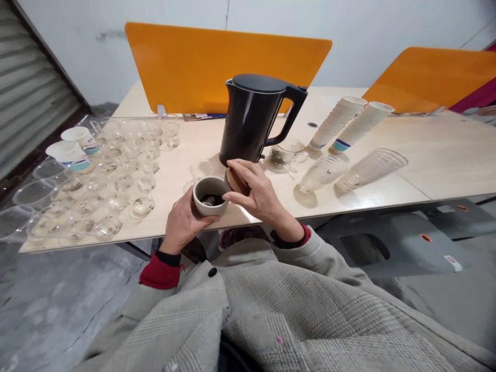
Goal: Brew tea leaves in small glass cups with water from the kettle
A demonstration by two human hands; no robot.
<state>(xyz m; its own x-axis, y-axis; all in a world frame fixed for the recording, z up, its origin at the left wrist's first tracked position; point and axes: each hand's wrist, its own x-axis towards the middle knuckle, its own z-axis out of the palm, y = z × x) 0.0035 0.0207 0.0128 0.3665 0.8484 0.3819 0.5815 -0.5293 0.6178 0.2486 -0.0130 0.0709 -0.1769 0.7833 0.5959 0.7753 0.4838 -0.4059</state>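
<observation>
The off-white round ceramic jar (211, 210) above the near edge of the bench (174, 171) is already uncovered, left hand (183, 219) clasping it, right hand (256, 192) gripping its brown round lid (235, 182).

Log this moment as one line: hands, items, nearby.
left hand: holds pale jar, open, dark contents visible | right hand: holds brown lid beside jar rim | nearby: black kettle, paper-cup stacks, clear cups
</observation>
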